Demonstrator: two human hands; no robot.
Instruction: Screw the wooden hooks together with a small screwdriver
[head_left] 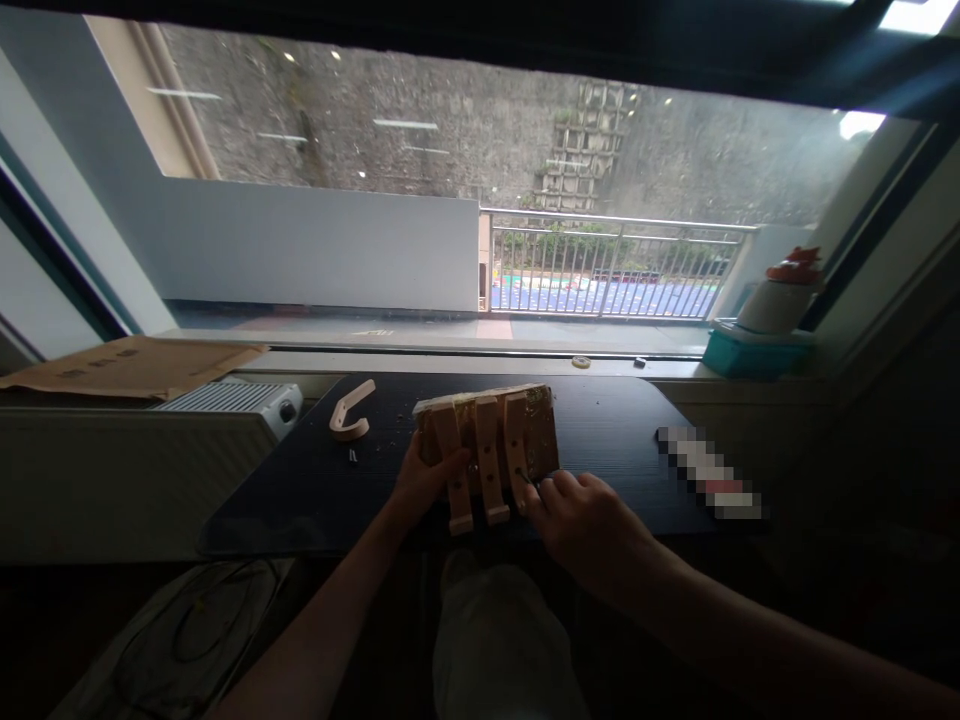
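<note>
A brown wooden board (541, 430) with wooden hooks is tilted up near the table's front edge. Three curved wooden hooks, among them the middle hook (489, 460), run down its face, with dark holes in them. My left hand (420, 490) grips the board's left side, thumb laid across the left hook. At the right hook (516, 440), my right hand (581, 515) pinches a thin dark rod (526, 480) whose tip meets the hook near a hole; its kind cannot be made out. One loose wooden hook (349, 415) lies at the table's left, with small screws (352, 456) beside it.
The black table (300, 510) stands against a window sill. A tape roll (581, 361) and a small dark object (640, 362) sit on the sill. Right are a teal box (750, 355) with a white bottle (780, 300); left, a cardboard piece (135, 365) over a radiator (232, 397).
</note>
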